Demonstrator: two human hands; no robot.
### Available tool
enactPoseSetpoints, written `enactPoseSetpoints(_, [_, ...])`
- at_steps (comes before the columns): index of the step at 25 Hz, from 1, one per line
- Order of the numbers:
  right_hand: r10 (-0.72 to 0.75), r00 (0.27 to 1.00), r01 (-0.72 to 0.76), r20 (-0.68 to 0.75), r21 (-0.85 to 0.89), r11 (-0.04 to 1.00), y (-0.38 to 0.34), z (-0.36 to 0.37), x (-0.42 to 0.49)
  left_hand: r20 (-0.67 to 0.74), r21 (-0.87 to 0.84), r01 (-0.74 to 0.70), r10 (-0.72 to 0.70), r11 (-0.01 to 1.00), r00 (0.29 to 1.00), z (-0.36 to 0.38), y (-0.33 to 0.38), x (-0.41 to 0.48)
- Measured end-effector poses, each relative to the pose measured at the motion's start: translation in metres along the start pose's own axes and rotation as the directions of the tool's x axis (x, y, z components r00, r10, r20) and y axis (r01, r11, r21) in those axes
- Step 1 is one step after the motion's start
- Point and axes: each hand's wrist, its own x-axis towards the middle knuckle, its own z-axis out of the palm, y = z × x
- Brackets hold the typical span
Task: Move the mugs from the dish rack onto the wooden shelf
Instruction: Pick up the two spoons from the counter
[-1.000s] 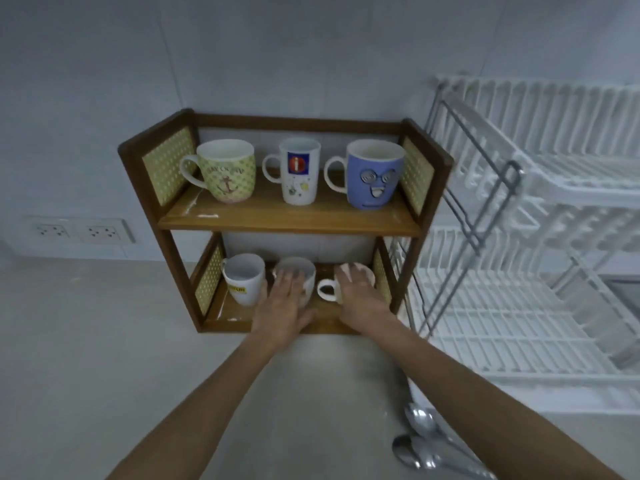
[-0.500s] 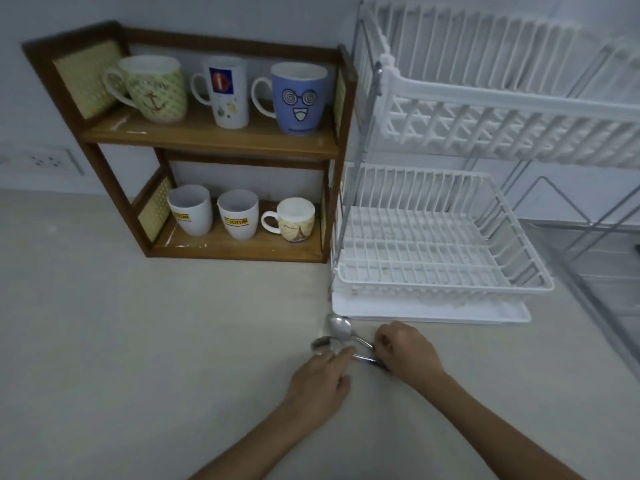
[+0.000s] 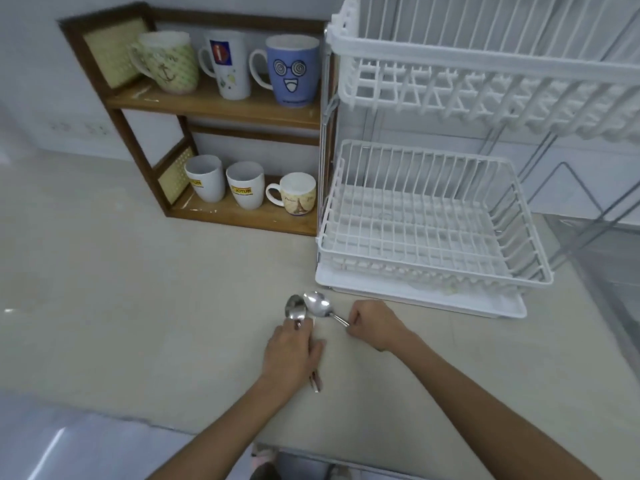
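Six mugs (image 3: 298, 194) up on the wooden shelf (image 3: 221, 109), well away from both hands.
Right hand (image 3: 375, 323) pinching a spoon (image 3: 320, 304) handle; left hand (image 3: 294, 351) curled (maybe gripping) over another spoon (image 3: 294, 310).

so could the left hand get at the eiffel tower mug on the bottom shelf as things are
Probably not right away: the left hand is closed on a spoon. The path looks free, though; the Eiffel Tower mug sits at the open front, handle pointing left.

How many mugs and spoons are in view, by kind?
Mugs, top shelf: 3 (green, white, blue)
Mugs, bottom shelf: 3 (white, white, cream)
Spoons: 2 (one, another)
Total: 8
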Motion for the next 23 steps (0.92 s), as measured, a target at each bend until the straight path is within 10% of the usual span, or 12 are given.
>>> enactPoseSetpoints(6, [-0.175, 0.941, 0.21, 0.289, -0.095, 0.973, -0.003, -0.031, -0.002, 0.097, -0.132, 0.369, -0.359, 0.92, 0.928, -0.03, 0.004, 0.004])
enactPoseSetpoints(9, [-0.25, 0.923, 0.203, 0.294, 0.181, 0.962, 0.004, -0.063, -0.018, 0.274, -0.459, 0.418, -0.322, 0.784, 0.906, -0.063, -0.002, 0.0])
enactPoseSetpoints(11, [-0.28, 0.936, 0.18, 0.211, 0.397, 0.9, 0.012, -0.097, -0.026, 0.431, -0.756, 0.413, -0.088, 0.508, 0.898, -0.097, 0.008, -0.002])
enactPoseSetpoints(15, [-0.112, 0.984, 0.178, -0.142, 0.649, 0.74, 0.034, -0.157, -0.01, 0.364, -0.887, 0.296, 0.142, 0.355, 0.92, -0.141, 0.053, 0.043])
enactPoseSetpoints(23, [0.134, 0.977, -0.012, -0.166, 0.586, 0.81, 0.058, -0.163, 0.076, 0.324, -0.871, 0.385, -0.233, 0.306, 0.917, -0.109, 0.142, 0.176])
